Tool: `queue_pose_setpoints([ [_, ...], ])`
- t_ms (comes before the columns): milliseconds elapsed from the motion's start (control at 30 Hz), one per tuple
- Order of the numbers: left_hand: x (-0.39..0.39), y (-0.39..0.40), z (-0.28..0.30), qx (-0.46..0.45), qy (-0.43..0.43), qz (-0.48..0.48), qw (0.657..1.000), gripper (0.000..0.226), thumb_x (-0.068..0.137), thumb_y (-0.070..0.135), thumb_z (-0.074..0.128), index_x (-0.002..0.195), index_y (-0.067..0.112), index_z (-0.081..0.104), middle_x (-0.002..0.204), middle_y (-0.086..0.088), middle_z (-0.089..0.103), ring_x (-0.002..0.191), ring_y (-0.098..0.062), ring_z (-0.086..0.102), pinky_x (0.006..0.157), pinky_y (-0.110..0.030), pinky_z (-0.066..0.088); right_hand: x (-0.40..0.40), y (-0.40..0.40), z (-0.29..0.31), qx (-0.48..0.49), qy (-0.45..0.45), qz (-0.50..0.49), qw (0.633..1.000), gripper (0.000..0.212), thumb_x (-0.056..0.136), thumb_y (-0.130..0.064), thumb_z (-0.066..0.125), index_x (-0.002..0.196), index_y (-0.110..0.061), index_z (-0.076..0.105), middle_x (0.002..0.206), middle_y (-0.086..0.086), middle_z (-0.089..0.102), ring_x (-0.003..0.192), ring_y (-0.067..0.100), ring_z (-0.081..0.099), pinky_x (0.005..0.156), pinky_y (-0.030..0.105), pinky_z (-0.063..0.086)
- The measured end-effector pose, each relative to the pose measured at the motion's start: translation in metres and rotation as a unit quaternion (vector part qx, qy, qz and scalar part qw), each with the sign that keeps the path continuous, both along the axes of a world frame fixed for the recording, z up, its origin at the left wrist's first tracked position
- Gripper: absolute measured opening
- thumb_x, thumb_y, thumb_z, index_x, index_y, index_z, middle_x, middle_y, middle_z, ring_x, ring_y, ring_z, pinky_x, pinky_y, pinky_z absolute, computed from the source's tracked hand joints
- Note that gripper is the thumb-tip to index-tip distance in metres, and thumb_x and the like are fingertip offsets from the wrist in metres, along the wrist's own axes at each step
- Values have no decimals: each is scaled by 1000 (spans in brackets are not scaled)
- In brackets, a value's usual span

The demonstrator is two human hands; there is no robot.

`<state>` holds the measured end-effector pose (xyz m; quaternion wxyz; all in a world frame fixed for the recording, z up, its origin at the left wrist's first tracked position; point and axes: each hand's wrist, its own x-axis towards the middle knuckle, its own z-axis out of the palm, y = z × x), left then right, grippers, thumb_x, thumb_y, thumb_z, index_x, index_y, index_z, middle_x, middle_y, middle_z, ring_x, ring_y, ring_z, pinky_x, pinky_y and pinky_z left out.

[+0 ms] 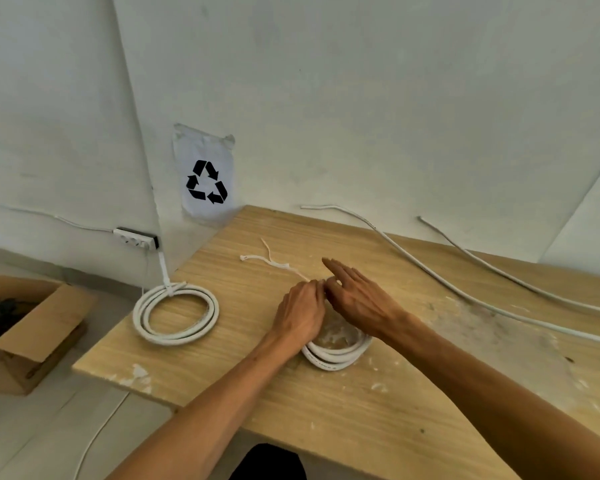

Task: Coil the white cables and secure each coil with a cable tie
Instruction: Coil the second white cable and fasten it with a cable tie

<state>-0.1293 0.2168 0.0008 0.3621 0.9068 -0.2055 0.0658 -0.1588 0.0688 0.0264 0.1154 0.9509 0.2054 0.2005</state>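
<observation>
A: How far along is the job?

B: One coil (176, 314) lies finished, well to the left of the hands, with a tie (170, 286) cinched round its far side. A second coil (336, 356) sits right under the hands, so the step in hand looks like the tying of that one.

A: What are the hands doing?

B: The left hand (300, 315) is curled, fingers bent over the coil's far edge, and seems to pinch the tie there. The right hand (357, 297) meets it at the fingertips; thumb and a finger appear to pinch at the same spot while the other fingers stretch out straight, away from the person.

A: And what is left?

B: Two loose cables. One (440, 277) runs long across the table (257, 379) beyond and to the right of the right hand; another (499, 271) lies farther off still, near the wall. Spare ties (271, 259) lie just beyond the fingertips. So roughly half remains, by this reckoning.

A: Anything unclear?

B: Plenty. The hands cover the far half of the second coil, so whether its tie is threaded or pulled tight cannot be told. The tie between the fingers is barely visible. Both loose cables run off the right edge, their length unknown.
</observation>
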Motion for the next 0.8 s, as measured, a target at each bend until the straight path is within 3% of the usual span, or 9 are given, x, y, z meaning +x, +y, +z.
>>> queue_pose_setpoints([
  [100, 2, -2, 0, -5, 18, 12, 1000, 47, 108, 38, 25, 115, 14, 64, 113, -9, 67, 103, -27, 65, 82, -36, 48, 1, -4, -1, 6, 6, 14, 1000, 30, 93, -16, 68, 118, -2, 62, 124, 22, 64, 115, 38, 64, 88, 45, 57],
  [167, 6, -3, -2, -18, 47, 12, 999, 41, 107, 40, 30, 130, 17, 55, 124, -6, 65, 113, -27, 61, 89, -37, 46, -1, -5, -5, 0, 17, 5, 1000, 38, 87, -15, 76, 120, -2, 62, 124, 22, 65, 111, 37, 66, 79, 41, 60],
  [233, 12, -2, -4, -68, 119, 8, 991, 53, 105, 42, 39, 151, 17, 33, 136, -2, 60, 127, -25, 54, 101, -38, 43, -3, -8, -10, -2, 26, -8, 1000, 47, 80, -14, 82, 121, -3, 62, 125, 23, 65, 105, 35, 69, 69, 37, 61],
  [300, 18, -1, -6, -126, 155, -2, 980, 60, 103, 41, 47, 154, 13, 31, 138, 0, 60, 131, -22, 51, 108, -39, 41, -3, -11, -13, 5, 24, -15, 1000, 44, 79, -13, 82, 118, -3, 63, 125, 23, 65, 101, 35, 71, 62, 38, 61],
  [367, 22, -2, -11, -138, 131, -20, 982, 45, 103, 38, 50, 141, 15, 52, 133, -2, 63, 127, -21, 55, 106, -40, 44, -2, -11, -16, 24, 9, 2, 1000, 29, 90, -15, 71, 115, -3, 62, 128, 25, 63, 105, 37, 69, 66, 42, 62],
  [433, 23, -3, -15, -129, 100, -25, 986, 37, 104, 36, 48, 132, 18, 62, 130, -3, 64, 122, -20, 58, 102, -39, 47, -1, -10, -18, 62, 4, 18, 998, 26, 99, -22, 59, 117, -3, 57, 125, 23, 64, 104, 38, 69, 69, 45, 61],
  [533, 21, -2, -16, -76, 29, -15, 997, 34, 105, 35, 46, 131, 22, 63, 127, 0, 65, 118, -20, 58, 100, -41, 46, -3, -7, -18, 141, 22, 11, 990, 33, 103, -35, 43, 122, -8, 50, 112, 12, 66, 89, 31, 68, 65, 43, 58],
  [600, 20, -1, -15, -19, -23, -9, 1000, 34, 105, 35, 44, 135, 28, 59, 128, 4, 65, 121, -19, 55, 106, -39, 37, -3, -6, -19, 169, 35, 5, 985, 30, 104, -35, 41, 120, -11, 48, 108, 8, 65, 84, 28, 67, 64, 41, 55],
  [800, 21, 1, -20, -108, -31, -47, 992, 34, 105, 28, 48, 137, 29, 57, 127, 7, 66, 114, -9, 61, 99, -33, 51, -1, -5, -20, 197, 42, 5, 979, 22, 104, -28, 47, 120, -12, 47, 112, 8, 57, 82, 26, 63, 67, 37, 54],
])
